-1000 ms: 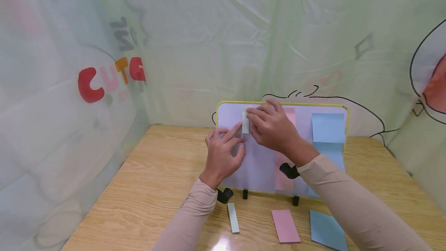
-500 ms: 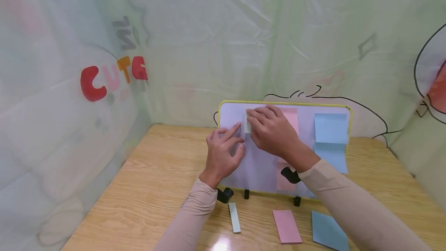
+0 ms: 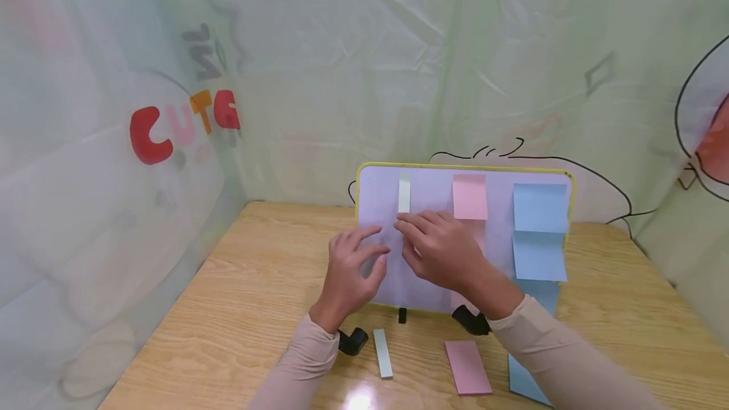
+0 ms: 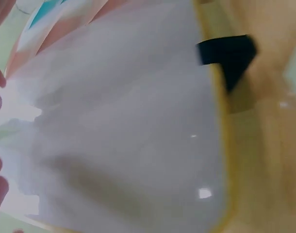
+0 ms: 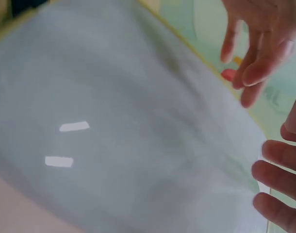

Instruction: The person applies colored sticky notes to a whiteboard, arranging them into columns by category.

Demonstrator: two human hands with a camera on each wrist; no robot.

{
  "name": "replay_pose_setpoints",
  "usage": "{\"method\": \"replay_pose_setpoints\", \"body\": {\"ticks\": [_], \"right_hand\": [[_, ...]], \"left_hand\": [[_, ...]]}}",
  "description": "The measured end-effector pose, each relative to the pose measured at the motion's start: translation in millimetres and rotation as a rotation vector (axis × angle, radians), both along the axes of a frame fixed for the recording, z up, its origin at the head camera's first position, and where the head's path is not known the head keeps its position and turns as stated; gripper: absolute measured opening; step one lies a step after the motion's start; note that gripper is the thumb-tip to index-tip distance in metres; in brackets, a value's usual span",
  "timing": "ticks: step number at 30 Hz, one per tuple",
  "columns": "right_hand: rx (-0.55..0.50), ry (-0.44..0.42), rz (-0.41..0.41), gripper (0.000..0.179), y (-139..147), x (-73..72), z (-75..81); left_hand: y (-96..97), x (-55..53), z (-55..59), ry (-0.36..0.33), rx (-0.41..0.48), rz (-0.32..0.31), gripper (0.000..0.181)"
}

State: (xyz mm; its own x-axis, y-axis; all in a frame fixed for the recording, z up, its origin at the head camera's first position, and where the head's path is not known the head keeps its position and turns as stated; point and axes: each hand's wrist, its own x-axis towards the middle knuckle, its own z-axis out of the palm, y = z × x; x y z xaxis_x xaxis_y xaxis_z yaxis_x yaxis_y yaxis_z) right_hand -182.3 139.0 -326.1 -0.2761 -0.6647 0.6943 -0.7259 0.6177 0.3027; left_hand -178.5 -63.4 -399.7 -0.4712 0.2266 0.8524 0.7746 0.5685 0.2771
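Observation:
A narrow pale-green sticky note is stuck upright near the top left of the yellow-edged whiteboard. My right hand is just below that note, its fingertips right at the note's lower end in the head view. In the right wrist view its fingers are spread and hold nothing. Lower and to the left, my left hand hovers before the board with fingers loosely bent and nothing between them. Pink sticky notes run down the board, partly hidden by the right hand. Blue sticky notes form a column at the right.
On the wooden table before the board lie a narrow pale-green pad, a pink pad and a blue pad, the last partly behind the right sleeve. A black foot shows under the board. Printed curtains stand behind and left.
My right hand has slid down off the pale-green note, which now shows whole on the board. My left hand has drawn back a little, down and left.

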Motion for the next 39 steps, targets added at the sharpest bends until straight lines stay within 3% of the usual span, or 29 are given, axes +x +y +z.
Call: {"method": "replay_pose_setpoints", "body": {"ticks": [11,15,20,23,28,34,39], "right_hand": [[-0.093,-0.273,0.132,0.02,-11,43.1,-51.5],[-0.102,-0.407,0.131,0.018,-14,57.6,-69.4],[-0.077,-0.547,0.077,0.013,-16,66.4,-85.5],[-0.034,-0.588,0.093,0.011,-16,69.0,-92.3],[0.013,-0.682,0.12,0.012,-16,76.0,-99.7],[0.072,-0.641,0.226,0.017,-14,81.2,-111.7],[0.157,-0.802,0.207,0.028,-13,84.0,-113.8]], "left_hand": [[-13.4,29.7,-31.3,-0.084,-0.111,-0.101,0.01],[-20.1,38.0,-38.4,-0.179,-0.164,-0.102,0.01],[-29.6,46.3,-45.5,-0.362,-0.238,-0.092,0.011],[-35.0,48.5,-48.1,-0.457,-0.272,-0.097,0.015],[-39.4,48.8,-48.6,-0.549,-0.324,-0.108,0.019],[-40.9,50.6,-49.8,-0.671,-0.418,-0.107,0.018],[-42.1,52.2,-47.5,-0.725,-0.459,-0.121,0.016]]}}
